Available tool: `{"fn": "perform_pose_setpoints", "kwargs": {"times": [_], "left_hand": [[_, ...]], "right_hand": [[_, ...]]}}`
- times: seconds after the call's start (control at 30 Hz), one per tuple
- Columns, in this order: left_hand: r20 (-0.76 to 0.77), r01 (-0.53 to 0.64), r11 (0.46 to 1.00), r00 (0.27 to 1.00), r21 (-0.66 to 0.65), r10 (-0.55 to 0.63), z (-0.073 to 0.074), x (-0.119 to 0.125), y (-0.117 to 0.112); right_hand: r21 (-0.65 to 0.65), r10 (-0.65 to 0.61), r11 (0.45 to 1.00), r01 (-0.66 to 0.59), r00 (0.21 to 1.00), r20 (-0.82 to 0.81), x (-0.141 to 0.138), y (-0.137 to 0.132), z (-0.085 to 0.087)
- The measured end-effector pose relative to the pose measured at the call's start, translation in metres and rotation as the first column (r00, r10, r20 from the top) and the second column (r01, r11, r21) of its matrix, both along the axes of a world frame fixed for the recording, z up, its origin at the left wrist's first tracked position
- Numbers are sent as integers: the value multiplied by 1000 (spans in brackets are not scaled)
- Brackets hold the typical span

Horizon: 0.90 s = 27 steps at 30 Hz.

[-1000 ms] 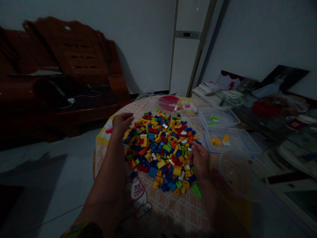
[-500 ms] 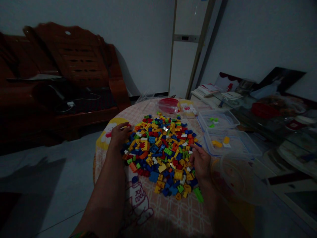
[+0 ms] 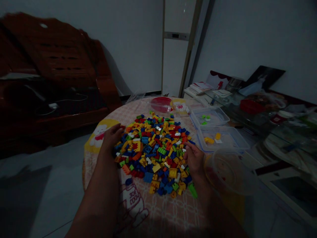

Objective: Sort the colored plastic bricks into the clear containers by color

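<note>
A wide pile of coloured toy building bricks (image 3: 158,150) covers the middle of the round table. At its left edge, my left hand (image 3: 111,137) has its fingertips closed on a small red brick (image 3: 122,127). My right hand (image 3: 195,158) rests against the pile's right side, index finger stretched out and the other fingers loosely curled. Nothing shows between its thumb and index finger. A blue brick (image 3: 190,142) lies just beyond that index finger. The dim light hides the fine shapes of the pieces by both hands.
Right of the pile stand a clear box with green bricks (image 3: 210,116), another with yellow bricks (image 3: 237,142), and a round clear tub (image 3: 230,172). A red-bottomed container (image 3: 160,104) lies at the back. The patterned tablecloth (image 3: 178,211) shows in front.
The view has turned slightly right, so the whole scene sits further left. Both hands stay by the same sides of the pile, and the red brick remains at my left fingertips.
</note>
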<state>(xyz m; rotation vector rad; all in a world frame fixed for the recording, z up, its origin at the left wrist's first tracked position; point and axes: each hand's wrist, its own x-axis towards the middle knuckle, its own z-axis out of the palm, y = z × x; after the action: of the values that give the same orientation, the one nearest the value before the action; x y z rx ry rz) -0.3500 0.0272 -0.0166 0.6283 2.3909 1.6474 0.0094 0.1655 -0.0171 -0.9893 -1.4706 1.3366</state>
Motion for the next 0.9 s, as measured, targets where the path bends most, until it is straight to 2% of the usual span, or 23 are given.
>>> {"fn": "perform_pose_setpoints", "kwargs": {"times": [0.13, 0.4, 0.57, 0.9], "left_hand": [[51, 103, 995, 993, 1, -103, 6, 12, 5], [76, 150, 989, 986, 10, -151, -1, 5, 4], [65, 152, 988, 986, 23, -154, -2, 5, 3], [37, 144, 990, 989, 0, -144, -11, 0, 1]], "right_hand": [[-24, -5, 1000, 5, 1000, 11, -1, -2, 0], [-24, 34, 999, -33, 998, 53, -3, -7, -4], [-36, 27, 999, -26, 999, 47, -3, -5, -8], [72, 33, 997, -43, 990, 136, -2, -8, -6]]}}
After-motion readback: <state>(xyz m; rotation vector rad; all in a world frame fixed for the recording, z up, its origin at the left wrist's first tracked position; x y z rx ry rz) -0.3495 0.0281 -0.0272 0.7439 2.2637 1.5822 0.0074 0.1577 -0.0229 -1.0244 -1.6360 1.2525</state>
